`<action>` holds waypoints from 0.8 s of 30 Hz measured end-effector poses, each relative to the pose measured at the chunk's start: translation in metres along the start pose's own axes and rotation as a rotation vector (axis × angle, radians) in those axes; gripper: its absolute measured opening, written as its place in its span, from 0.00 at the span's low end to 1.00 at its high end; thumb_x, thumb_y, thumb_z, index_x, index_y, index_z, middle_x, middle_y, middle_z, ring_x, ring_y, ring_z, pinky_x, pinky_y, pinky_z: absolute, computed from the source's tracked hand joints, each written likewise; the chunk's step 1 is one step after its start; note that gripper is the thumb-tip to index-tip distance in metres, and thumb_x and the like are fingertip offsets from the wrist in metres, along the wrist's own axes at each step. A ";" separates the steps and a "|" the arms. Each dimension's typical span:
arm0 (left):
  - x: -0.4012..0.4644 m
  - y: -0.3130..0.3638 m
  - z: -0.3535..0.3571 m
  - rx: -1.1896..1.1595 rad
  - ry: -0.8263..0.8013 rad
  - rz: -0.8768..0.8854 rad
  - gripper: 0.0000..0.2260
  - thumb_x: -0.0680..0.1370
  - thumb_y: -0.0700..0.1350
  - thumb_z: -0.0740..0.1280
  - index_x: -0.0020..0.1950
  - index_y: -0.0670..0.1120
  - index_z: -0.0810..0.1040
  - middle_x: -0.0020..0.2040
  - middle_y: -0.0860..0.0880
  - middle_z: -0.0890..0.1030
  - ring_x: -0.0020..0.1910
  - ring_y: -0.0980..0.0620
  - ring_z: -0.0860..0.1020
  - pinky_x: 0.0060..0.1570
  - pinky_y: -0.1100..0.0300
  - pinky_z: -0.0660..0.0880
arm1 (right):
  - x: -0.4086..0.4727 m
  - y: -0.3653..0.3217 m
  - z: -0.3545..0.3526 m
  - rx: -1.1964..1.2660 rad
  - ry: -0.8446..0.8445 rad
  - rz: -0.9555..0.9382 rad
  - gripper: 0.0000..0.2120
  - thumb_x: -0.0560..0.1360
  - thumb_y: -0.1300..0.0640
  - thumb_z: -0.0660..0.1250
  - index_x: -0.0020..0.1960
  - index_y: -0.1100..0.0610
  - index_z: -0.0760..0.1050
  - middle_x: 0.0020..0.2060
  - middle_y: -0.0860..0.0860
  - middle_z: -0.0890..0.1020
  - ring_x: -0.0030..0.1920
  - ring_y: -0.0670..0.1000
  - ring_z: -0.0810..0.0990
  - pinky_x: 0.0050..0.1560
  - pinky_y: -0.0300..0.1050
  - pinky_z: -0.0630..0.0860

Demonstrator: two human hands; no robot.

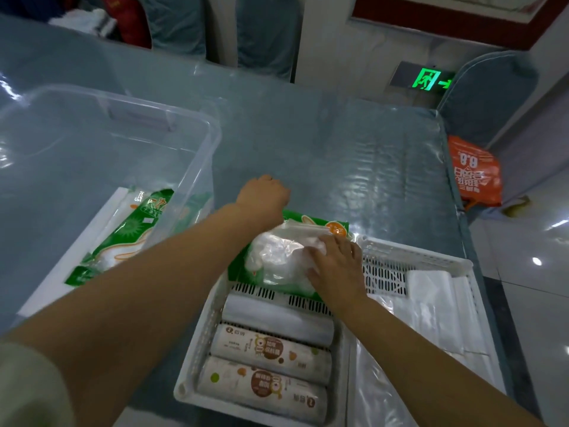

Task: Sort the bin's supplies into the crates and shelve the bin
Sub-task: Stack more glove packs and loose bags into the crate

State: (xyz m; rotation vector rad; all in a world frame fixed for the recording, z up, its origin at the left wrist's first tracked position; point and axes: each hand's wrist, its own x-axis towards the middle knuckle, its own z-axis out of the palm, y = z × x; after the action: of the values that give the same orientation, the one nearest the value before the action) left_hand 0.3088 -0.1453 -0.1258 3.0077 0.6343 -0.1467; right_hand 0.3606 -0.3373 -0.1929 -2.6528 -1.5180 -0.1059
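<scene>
The left hand [264, 195] grips the far edge of a glossy green packet [295, 223] lying over the far end of the white slotted crate [197, 340]. The right hand [335, 260] presses flat, with straight fingers, on its crinkly clear plastic. Three paper-wrapped rolls [271, 355] lie in the crate. The clear bin [184, 124] stands to the left.

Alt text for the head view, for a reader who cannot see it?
Two bare hands settle a green-and-white packet at the far end of a white crate holding three rolls: left hand at its far edge, right hand flat on top. A clear bin sits left.
</scene>
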 end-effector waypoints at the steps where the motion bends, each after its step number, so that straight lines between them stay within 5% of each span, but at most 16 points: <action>1: -0.004 -0.005 -0.012 -0.009 -0.020 -0.005 0.14 0.70 0.43 0.68 0.56 0.47 0.77 0.56 0.44 0.79 0.57 0.42 0.74 0.52 0.53 0.72 | -0.001 -0.002 -0.003 0.014 0.006 0.005 0.16 0.65 0.52 0.72 0.53 0.51 0.77 0.57 0.55 0.77 0.61 0.60 0.71 0.62 0.58 0.65; 5: -0.033 -0.028 -0.060 0.004 0.003 0.057 0.06 0.71 0.44 0.65 0.47 0.50 0.78 0.51 0.46 0.80 0.50 0.43 0.78 0.41 0.57 0.69 | 0.001 -0.016 -0.023 0.096 0.108 0.012 0.16 0.63 0.56 0.74 0.51 0.53 0.79 0.55 0.56 0.79 0.60 0.62 0.73 0.61 0.57 0.64; 14: -0.123 -0.155 -0.104 -0.224 0.308 -0.069 0.05 0.72 0.48 0.65 0.46 0.51 0.79 0.47 0.49 0.83 0.47 0.45 0.79 0.45 0.54 0.75 | 0.047 -0.107 -0.088 0.251 0.447 -0.127 0.13 0.66 0.63 0.70 0.49 0.54 0.81 0.48 0.53 0.82 0.55 0.58 0.75 0.55 0.51 0.63; 19: -0.143 -0.231 -0.066 -0.224 0.073 -0.235 0.06 0.72 0.47 0.66 0.47 0.51 0.79 0.49 0.48 0.82 0.49 0.46 0.77 0.44 0.59 0.70 | 0.080 -0.173 -0.117 0.420 0.539 -0.196 0.10 0.67 0.65 0.69 0.47 0.57 0.81 0.45 0.53 0.82 0.51 0.57 0.75 0.51 0.49 0.67; 24: -0.141 -0.262 -0.009 -0.140 -0.244 -0.238 0.13 0.73 0.49 0.66 0.54 0.46 0.78 0.53 0.45 0.80 0.51 0.47 0.77 0.45 0.58 0.72 | 0.108 -0.218 -0.122 0.493 0.433 -0.278 0.07 0.69 0.66 0.67 0.44 0.58 0.81 0.41 0.53 0.83 0.47 0.56 0.77 0.50 0.48 0.69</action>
State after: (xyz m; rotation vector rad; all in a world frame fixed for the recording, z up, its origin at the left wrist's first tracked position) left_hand 0.0748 0.0385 -0.1130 2.7128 0.9291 -0.4519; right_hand 0.2245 -0.1481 -0.0527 -1.8854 -1.5089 -0.2652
